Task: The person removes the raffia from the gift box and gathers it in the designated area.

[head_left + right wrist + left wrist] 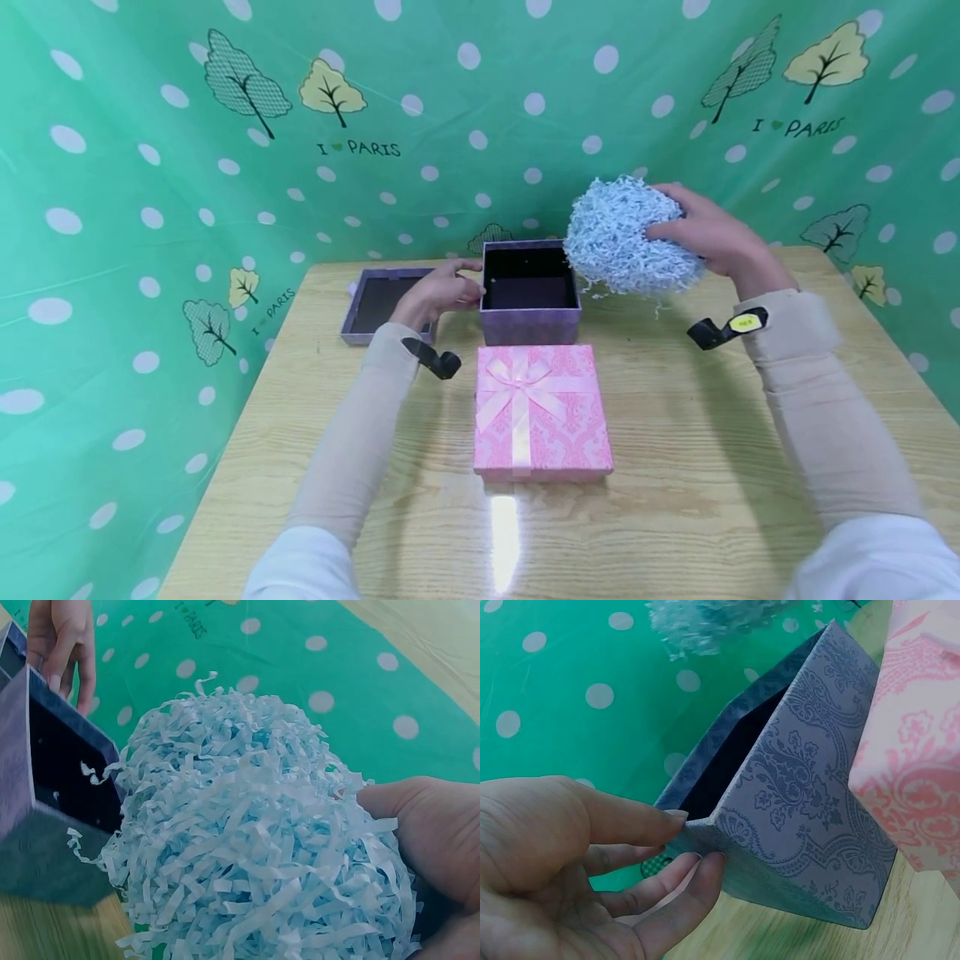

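My right hand (708, 232) grips a big clump of pale blue shredded paper (618, 237), held up just right of the open purple box (529, 327). Loose strands dangle from the clump's underside. The box stands upright near the back of the table, patterned outside and dark inside, with a few tiny light specks in it. At its left wall, my left hand (444, 290) pinches the rim by a corner. The left wrist view has the thumb on the top edge and the curled fingers (694, 900) against the outer side.
A pink gift box (573, 425) with a ribbon bow sits directly in front of the purple one. To the left, partly behind my left hand, lies a purple lid (351, 332) with its dark inside up. A green dotted cloth (450, 108) hangs behind the wooden table (675, 500).
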A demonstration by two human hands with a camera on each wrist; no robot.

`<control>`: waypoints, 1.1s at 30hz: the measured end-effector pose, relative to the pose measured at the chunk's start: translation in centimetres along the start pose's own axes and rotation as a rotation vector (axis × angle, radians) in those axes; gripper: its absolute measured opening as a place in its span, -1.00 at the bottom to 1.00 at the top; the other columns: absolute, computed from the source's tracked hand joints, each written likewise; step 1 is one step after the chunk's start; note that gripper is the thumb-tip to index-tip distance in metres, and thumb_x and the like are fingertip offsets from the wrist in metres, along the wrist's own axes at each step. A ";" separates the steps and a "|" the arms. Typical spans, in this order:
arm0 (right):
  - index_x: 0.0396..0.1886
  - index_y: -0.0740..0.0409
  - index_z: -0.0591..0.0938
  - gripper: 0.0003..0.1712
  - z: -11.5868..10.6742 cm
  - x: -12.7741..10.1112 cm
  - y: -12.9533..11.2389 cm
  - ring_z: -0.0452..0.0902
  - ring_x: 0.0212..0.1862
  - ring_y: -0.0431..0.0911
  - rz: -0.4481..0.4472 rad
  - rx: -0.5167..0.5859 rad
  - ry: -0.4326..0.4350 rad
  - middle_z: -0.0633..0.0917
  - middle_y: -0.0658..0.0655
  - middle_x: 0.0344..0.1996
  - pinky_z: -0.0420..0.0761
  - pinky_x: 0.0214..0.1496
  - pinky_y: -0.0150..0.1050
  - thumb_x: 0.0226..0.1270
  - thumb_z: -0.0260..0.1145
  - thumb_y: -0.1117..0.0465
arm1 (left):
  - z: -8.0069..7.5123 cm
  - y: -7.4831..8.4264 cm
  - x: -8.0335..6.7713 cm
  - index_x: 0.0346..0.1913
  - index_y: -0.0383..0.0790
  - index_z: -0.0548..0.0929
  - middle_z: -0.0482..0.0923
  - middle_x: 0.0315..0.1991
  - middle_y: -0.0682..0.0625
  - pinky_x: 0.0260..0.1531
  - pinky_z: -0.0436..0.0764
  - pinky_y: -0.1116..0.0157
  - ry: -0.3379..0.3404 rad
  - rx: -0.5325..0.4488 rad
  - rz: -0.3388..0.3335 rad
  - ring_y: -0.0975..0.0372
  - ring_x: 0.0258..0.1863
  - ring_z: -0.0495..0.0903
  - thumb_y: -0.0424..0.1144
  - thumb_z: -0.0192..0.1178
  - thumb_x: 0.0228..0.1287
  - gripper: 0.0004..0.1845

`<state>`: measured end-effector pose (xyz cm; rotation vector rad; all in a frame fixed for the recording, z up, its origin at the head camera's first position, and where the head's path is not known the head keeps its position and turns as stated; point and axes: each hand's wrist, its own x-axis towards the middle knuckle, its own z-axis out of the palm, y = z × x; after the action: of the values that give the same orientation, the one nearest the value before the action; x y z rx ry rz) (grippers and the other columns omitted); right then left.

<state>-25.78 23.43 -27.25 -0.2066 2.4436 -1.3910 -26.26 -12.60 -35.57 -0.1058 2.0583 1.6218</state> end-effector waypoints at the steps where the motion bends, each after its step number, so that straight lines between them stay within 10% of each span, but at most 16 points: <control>1: 0.53 -0.19 -0.06 -0.19 -0.2 -0.2 0.3 -0.02 0.45 0.18 0.006 0.007 0.000 -0.09 0.14 0.51 0.35 0.33 0.13 0.43 0.12 0.14 | 0.0 0.0 0.0 0.38 -0.21 0.21 0.35 0.19 -0.42 0.14 0.55 0.15 -0.001 0.000 0.002 0.21 -0.33 0.54 -0.54 0.03 0.29 -0.39; 9: 0.53 -0.21 -0.07 -0.20 -1.6 -1.0 3.5 0.54 -0.08 -0.11 0.048 0.039 0.020 0.10 0.26 0.36 0.71 -0.15 -0.13 0.45 0.12 0.12 | -0.1 -0.1 -0.1 0.37 -0.21 0.21 0.41 0.08 -0.36 0.13 0.56 0.16 -0.003 0.001 0.005 0.22 -0.34 0.55 -0.51 0.05 0.31 -0.41; 18: 0.54 -0.07 -0.24 -0.09 -2.2 -1.0 7.0 -0.20 0.46 0.35 0.092 -0.033 0.041 -0.41 0.17 0.51 0.36 0.30 0.19 0.45 0.12 0.08 | -0.1 -0.1 -0.3 0.37 -0.21 0.21 0.45 -0.06 -0.25 0.14 0.56 0.14 -0.003 0.000 0.004 0.17 -0.29 0.54 -0.51 0.07 0.31 -0.41; 33: 0.53 0.09 -0.25 -0.08 -2.3 -0.6 12.3 -0.20 0.44 0.42 0.144 -0.097 0.083 -0.26 0.36 0.50 0.12 0.33 0.40 0.45 0.11 0.04 | 0.0 0.0 -0.4 0.39 -0.17 0.20 0.47 -0.07 -0.18 0.16 0.54 0.15 -0.006 -0.008 -0.010 -0.03 0.01 0.51 -0.47 0.05 0.33 -0.41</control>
<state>-25.61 31.80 -36.58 0.0053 2.5406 -1.2449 -25.97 -12.71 -35.39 -0.1137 2.0436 1.6234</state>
